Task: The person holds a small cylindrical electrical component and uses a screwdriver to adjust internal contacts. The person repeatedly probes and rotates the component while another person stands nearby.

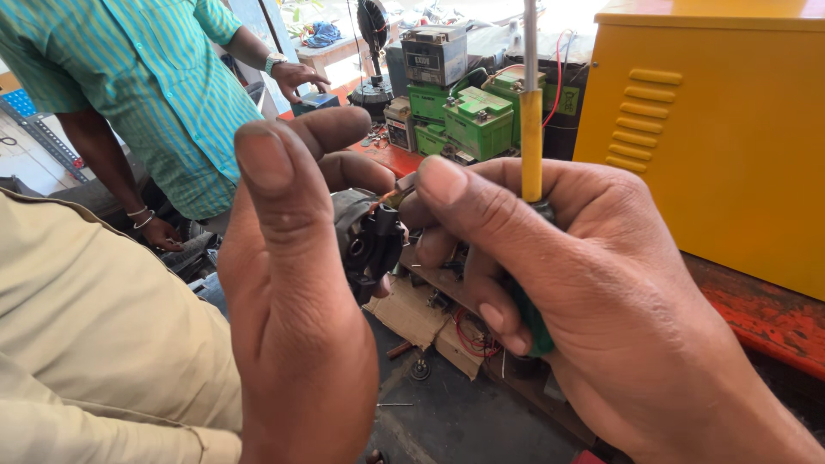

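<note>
The left hand [296, 283] pinches a black plastic electrical part [369, 243] up close, while the right hand [593, 292] grips a yellow-and-green screwdriver [532, 155] upright. Green batteries [468, 116] sit far behind, left of a yellow metal cabinet [713, 129].

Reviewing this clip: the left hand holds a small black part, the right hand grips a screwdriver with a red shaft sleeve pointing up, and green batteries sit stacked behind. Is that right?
Not quite. In the head view the screwdriver in the right hand has a yellow shaft sleeve, not red. The rest holds: the left hand holds the small black part, and green batteries are stacked behind.
</note>
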